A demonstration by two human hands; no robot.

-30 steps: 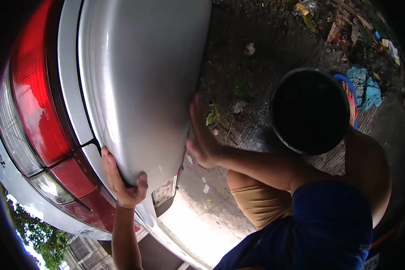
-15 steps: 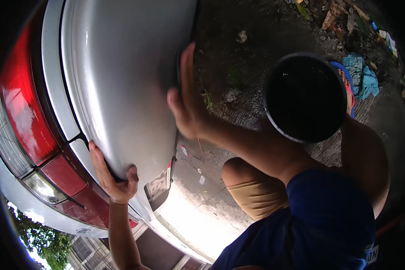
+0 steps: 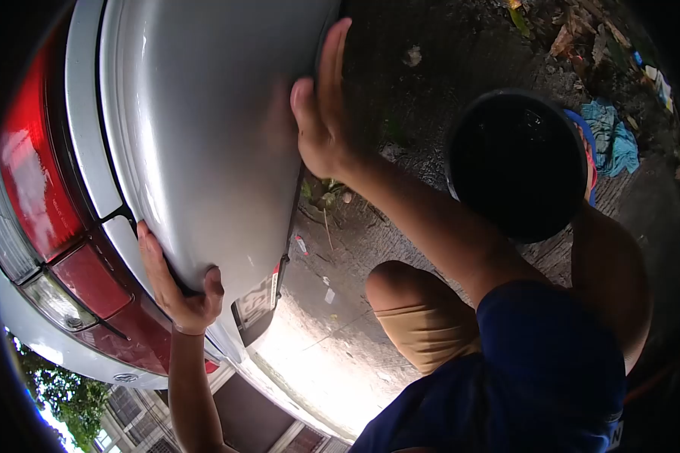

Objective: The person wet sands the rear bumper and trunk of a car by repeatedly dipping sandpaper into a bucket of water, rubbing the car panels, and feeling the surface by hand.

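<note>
- Rough, dark ground [image 3: 385, 241] lies right of centre, bearing a black bucket [image 3: 506, 219] and blue cloth [image 3: 616, 143]; foliage [image 3: 64, 389] and a building [image 3: 140, 415] show lower left.
- The silver bumper [image 3: 204, 151] spans upper left to centre.
- The left hand [image 3: 181, 302] rests flat-fingered at its corner.
- The right hand [image 3: 325, 143], fingers extended and holding nothing, has moved higher along the bumper's edge.

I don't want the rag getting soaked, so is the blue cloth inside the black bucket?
No, the blue cloth lies crumpled on the ground, outside the rim of the black bucket.
</note>
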